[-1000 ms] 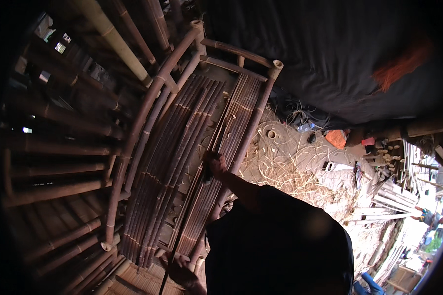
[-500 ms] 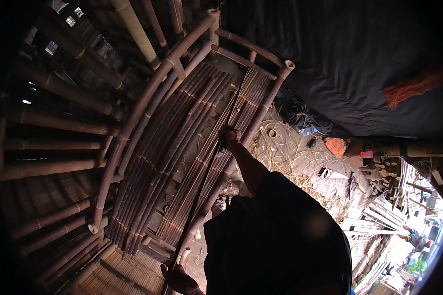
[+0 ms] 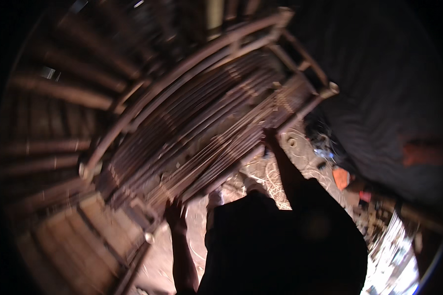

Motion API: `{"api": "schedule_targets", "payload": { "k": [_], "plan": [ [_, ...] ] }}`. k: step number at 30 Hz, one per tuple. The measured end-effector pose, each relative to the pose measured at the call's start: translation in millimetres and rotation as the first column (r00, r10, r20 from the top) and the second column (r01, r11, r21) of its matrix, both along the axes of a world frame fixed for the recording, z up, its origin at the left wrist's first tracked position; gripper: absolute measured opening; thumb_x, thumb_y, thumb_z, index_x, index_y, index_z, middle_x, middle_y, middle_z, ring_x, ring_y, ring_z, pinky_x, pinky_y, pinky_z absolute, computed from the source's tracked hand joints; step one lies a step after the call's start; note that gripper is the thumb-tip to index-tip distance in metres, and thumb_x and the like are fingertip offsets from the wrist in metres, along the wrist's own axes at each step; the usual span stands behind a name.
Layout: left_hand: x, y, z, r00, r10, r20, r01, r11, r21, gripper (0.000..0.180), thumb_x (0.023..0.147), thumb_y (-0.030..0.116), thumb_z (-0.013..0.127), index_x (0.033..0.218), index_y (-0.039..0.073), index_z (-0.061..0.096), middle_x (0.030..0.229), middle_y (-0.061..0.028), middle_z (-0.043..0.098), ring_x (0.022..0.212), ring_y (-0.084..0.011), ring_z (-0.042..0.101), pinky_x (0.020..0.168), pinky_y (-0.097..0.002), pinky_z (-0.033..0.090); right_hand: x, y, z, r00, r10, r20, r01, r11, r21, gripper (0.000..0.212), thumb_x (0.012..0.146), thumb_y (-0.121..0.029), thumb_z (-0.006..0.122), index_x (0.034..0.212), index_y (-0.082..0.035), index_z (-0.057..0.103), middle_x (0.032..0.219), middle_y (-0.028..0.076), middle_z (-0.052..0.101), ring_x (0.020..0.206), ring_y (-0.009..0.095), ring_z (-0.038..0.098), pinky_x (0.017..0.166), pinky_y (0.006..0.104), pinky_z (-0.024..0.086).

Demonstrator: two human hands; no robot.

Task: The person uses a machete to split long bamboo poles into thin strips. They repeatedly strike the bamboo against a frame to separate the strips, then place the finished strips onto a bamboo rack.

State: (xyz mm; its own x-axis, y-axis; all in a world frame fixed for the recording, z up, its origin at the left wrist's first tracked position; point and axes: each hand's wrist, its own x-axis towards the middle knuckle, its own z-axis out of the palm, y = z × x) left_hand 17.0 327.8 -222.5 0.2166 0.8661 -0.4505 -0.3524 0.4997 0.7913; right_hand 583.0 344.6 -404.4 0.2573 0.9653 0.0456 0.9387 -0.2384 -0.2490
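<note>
Reference: 12 o'clock is the top edge of the head view.
Front slats: the narrow bamboo strips (image 3: 231,152) lie along the near side of the bamboo bench (image 3: 182,70), just inside its front rail (image 3: 305,109).
Long axis: between 7 and 8 o'clock at the lower end, between 1 and 2 o'clock at the upper; roughly parallel to the front rail.
Left hand: located (image 3: 175,216) at the lower end of the strips. Their middle lies between 1 and 2 o'clock from the fingers.
Left finger state: seemingly parted, pointing toward 12 o'clock; grip cannot be told.
Right hand: located (image 3: 269,135) at the front rail, past mid-length. The middle of the strips lies toward 8 o'clock.
Right finger state: dark and blurred; cannot tell whether wide, narrow or holding.
Nearer hand: right to the middle of the strips; left to their lower end.
Rear slats: a second group (image 3: 184,123), toward 10 o'clock from the strips, on a similar axis.
Contact: not determinable for either hand.
</note>
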Motion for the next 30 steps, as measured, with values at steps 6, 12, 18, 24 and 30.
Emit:
{"api": "schedule_targets", "payload": {
  "k": [6,12,18,24,30],
  "plan": [
    [-11,71,-75,0.959,-0.093,-0.267,-0.052,0.871,-0.489,0.072,0.089,0.046,0.064,0.148,0.022,0.033,0.145,-0.0021,0.046,0.122,-0.0272,0.054,0.095,-0.0491,0.046,-118,-27,80,0.586,-0.527,-0.616,0.149,0.817,-0.558,0.043,0.086,-0.025,0.067,0.119,0.003,0.058,0.089,0.016,0.069,0.062,0.022,0.068,0.054,0.0327,0.055],
    [-71,64,-190,0.482,-0.198,-0.854,0.077,0.980,-0.184,0.060,0.081,0.041,0.072,0.126,0.005,0.057,0.107,-0.0141,0.069,0.090,-0.0261,0.069,0.079,-0.0356,0.053,-239,28,65,0.937,0.205,-0.284,-0.338,0.738,-0.583,0.043,0.089,-0.024,0.062,0.126,-0.006,0.053,0.106,0.020,0.065,0.092,0.040,0.064,0.076,0.0481,0.052],
    [-184,57,-274,0.251,-0.165,-0.954,-0.034,0.983,-0.179,0.068,0.085,0.041,0.067,0.135,0.000,0.046,0.125,-0.0242,0.056,0.116,-0.0377,0.054,0.100,-0.0448,0.042,-361,120,-19,0.845,0.461,-0.271,-0.521,0.597,-0.610,0.045,0.095,-0.028,0.050,0.137,-0.013,0.044,0.145,0.018,0.039,0.096,0.038,0.066,0.080,0.0506,0.054],
    [-222,108,-281,-0.002,-0.084,-0.996,0.194,0.977,-0.082,0.079,0.088,0.043,0.062,0.147,0.005,0.028,0.150,-0.0274,0.025,0.140,-0.0425,0.023,0.111,-0.0508,0.030,-401,157,-83,0.772,0.600,-0.209,-0.550,0.467,-0.693,0.037,0.093,-0.026,0.052,0.126,-0.009,0.055,0.134,0.024,0.043,0.101,0.040,0.062,0.082,0.0529,0.054],
    [-231,111,-337,-0.014,-0.211,-0.977,0.305,0.930,-0.205,0.085,0.091,0.067,0.041,0.146,0.002,0.032,0.152,-0.0334,0.012,0.145,-0.0448,0.004,0.113,-0.0592,0.015,-401,166,-95,0.647,0.745,-0.164,-0.667,0.448,-0.595,0.040,0.087,-0.017,0.062,0.123,-0.003,0.052,0.130,0.025,0.046,0.108,0.040,0.058,0.087,0.0449,0.053]
  ]
}}
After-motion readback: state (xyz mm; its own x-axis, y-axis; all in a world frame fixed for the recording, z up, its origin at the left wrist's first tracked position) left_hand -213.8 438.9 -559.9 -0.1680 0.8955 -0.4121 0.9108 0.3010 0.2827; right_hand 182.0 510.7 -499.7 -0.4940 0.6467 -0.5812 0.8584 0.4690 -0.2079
